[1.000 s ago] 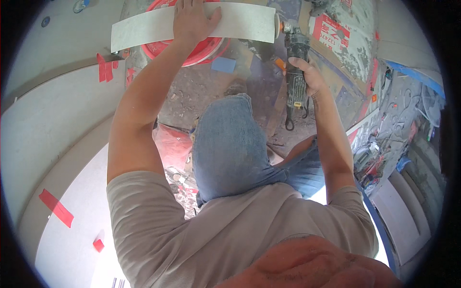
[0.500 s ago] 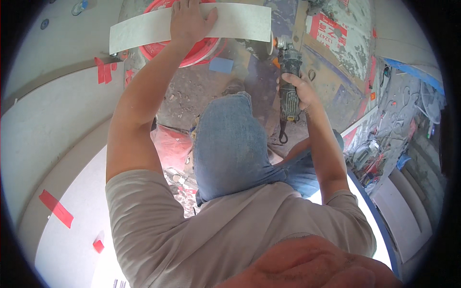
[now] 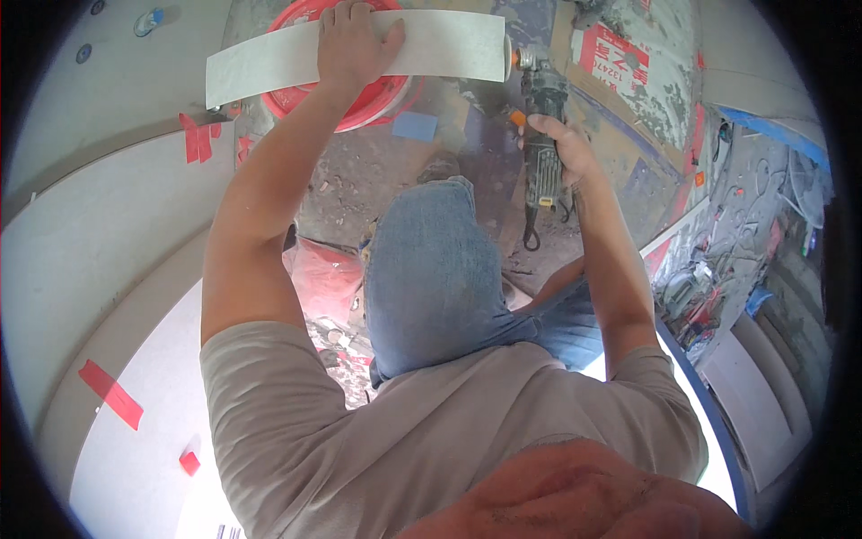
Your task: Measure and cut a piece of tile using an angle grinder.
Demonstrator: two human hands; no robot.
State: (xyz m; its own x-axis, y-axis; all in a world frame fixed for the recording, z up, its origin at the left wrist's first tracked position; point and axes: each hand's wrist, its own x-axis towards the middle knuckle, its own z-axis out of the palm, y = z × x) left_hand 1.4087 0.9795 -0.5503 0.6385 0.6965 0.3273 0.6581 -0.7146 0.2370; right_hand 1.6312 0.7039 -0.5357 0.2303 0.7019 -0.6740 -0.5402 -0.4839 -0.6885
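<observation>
A long off-white tile strip [image 3: 449, 47] rests across a red bucket [image 3: 292, 99], its ends reaching past the rim. My left hand [image 3: 353, 45] presses on the strip's middle, fingers hooked over the far edge and thumb spread on top. In my right hand [image 3: 567, 148] is a black angle grinder [image 3: 544, 171], its fingers wrapped round the body. The grinder's disc [image 3: 509, 58] stands edge-on against the strip's right end. Pale dust hazes the floor just below that end.
A blue rectangular piece [image 3: 414, 126] lies by the bucket. Cardboard and a red-and-white printed sheet [image 3: 615, 58] cover the floor at right. Large pale panels [image 3: 99, 216] with red tape stand at left. Cables and tools [image 3: 696, 287] clutter the far right.
The grinder has moved away from me along the strip's right end, and its disc now sits farther up that edge. My left hand stays in place on the strip.
</observation>
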